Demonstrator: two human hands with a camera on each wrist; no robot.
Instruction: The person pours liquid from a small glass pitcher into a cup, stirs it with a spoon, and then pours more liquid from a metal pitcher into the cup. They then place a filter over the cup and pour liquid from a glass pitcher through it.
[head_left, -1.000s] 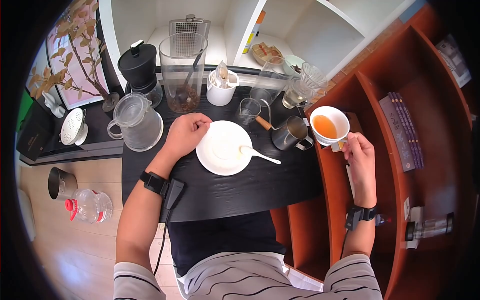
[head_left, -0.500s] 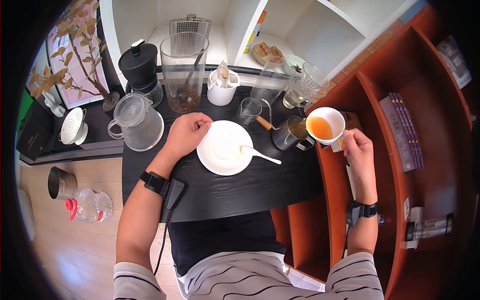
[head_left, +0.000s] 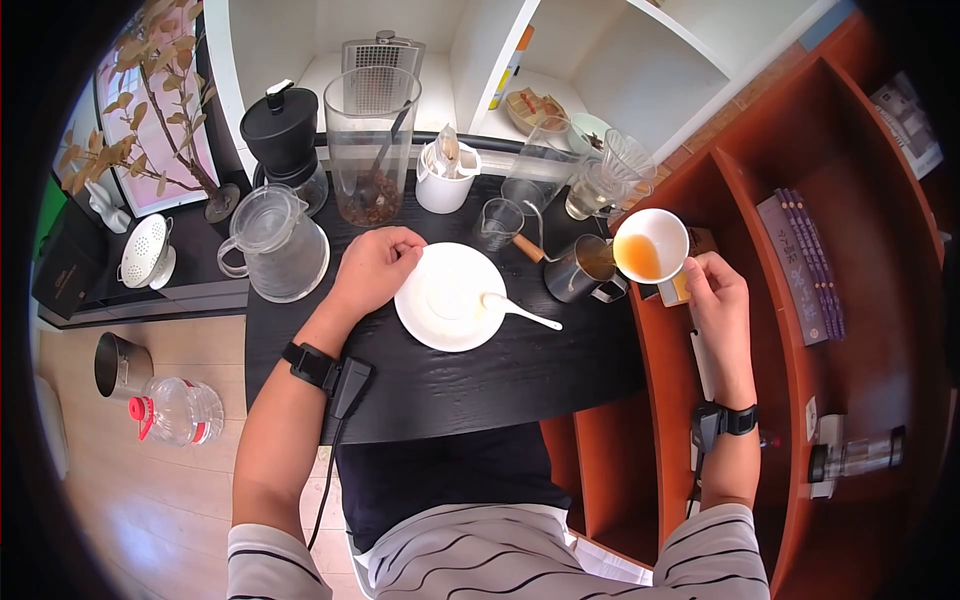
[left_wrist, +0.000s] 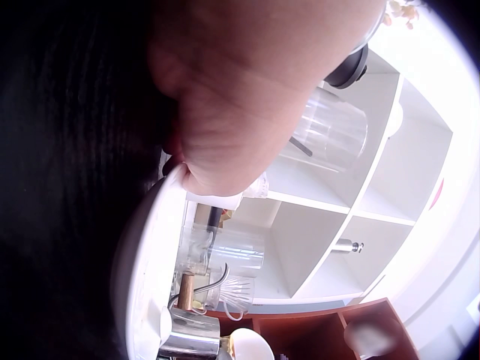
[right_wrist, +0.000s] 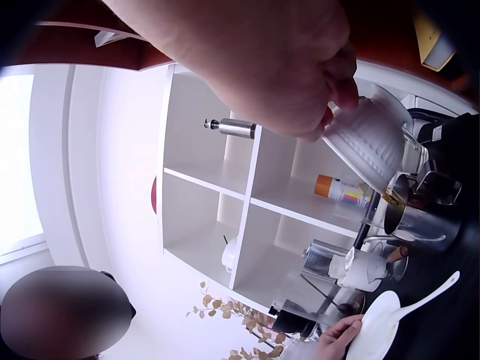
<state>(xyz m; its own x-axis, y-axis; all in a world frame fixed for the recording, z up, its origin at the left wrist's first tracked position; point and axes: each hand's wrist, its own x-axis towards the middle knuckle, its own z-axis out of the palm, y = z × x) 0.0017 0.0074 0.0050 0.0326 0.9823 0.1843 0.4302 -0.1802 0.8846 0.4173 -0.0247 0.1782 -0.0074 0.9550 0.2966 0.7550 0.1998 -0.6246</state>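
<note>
My right hand (head_left: 719, 305) grips a white cup (head_left: 672, 236) at its handle. The cup holds amber liquid and tilts left over a metal pitcher (head_left: 573, 278); in the right wrist view, liquid (right_wrist: 391, 198) is at the cup's lip, above the mouth of the pitcher (right_wrist: 427, 223). My left hand (head_left: 375, 270) pinches the left rim of a white saucer (head_left: 440, 325) on the black table. A white spoon (head_left: 530, 316) lies on the saucer, its handle pointing right past the rim.
Behind the saucer stand a lidded glass pot (head_left: 278, 250), a black grinder (head_left: 280, 135), a tall glass container (head_left: 370, 150), a white canister (head_left: 443, 188) and a small glass jug (head_left: 495, 225). A wooden shelf (head_left: 660, 400) borders the table's right side.
The cup has moved left, to the pitcher's mouth, and is tilted further, its liquid lying toward the left rim. My left hand still holds the saucer.
</note>
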